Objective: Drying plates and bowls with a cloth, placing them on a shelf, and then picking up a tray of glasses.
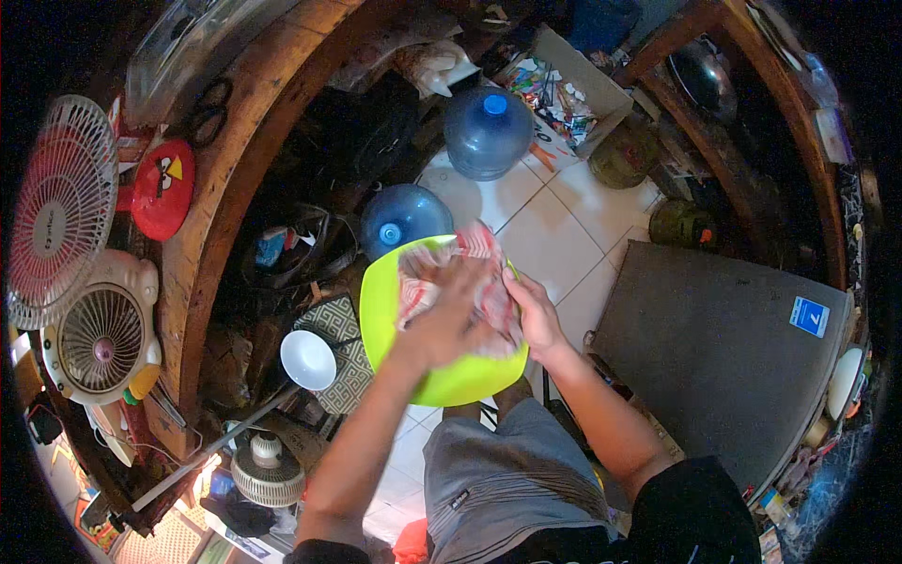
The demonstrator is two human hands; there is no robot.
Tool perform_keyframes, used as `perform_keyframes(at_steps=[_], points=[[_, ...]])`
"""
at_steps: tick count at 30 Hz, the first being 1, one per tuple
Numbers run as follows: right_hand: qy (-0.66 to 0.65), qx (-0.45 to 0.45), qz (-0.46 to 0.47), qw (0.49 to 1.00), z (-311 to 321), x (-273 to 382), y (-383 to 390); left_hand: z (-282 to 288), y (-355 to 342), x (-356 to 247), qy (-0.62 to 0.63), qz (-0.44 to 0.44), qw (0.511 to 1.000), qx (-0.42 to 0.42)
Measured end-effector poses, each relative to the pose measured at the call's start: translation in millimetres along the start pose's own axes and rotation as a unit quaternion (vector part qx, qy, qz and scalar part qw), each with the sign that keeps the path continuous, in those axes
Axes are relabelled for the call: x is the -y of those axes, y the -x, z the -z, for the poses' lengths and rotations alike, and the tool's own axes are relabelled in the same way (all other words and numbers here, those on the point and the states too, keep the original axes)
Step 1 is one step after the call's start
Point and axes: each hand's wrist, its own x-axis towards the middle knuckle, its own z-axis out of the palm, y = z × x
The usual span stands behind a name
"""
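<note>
The left hand (445,324) lies over the red-and-white cloth (495,293), its blurred fingers spread, their grip unclear; the cloth sits beneath them on the green plate (379,299), whose three-o'clock rim the right hand (537,315) grips.

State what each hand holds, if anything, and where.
The right hand holds the green plate by its right rim; the left hand is on the striped cloth, its grip too blurred to tell.

Pale tiled floor (584,214), scuffed wooden table (252,108)
</note>
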Motion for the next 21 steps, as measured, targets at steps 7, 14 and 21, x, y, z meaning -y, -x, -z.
perform_keyframes(at_steps=[7, 14, 21], points=[[-0.062, -0.05, -0.033, 0.996, 27, 20, -3, -4, 44, 7, -0.142, 0.057, 0.987, -0.046], [-0.148, -0.078, -0.069, 0.983, 11, 18, -12, -9, 28, -13, -0.178, -0.086, 0.973, -0.122], [0.098, 0.067, 0.009, 0.993, 52, 8, -31, -18, 34, 8, 0.506, 0.18, 0.766, -0.352]])
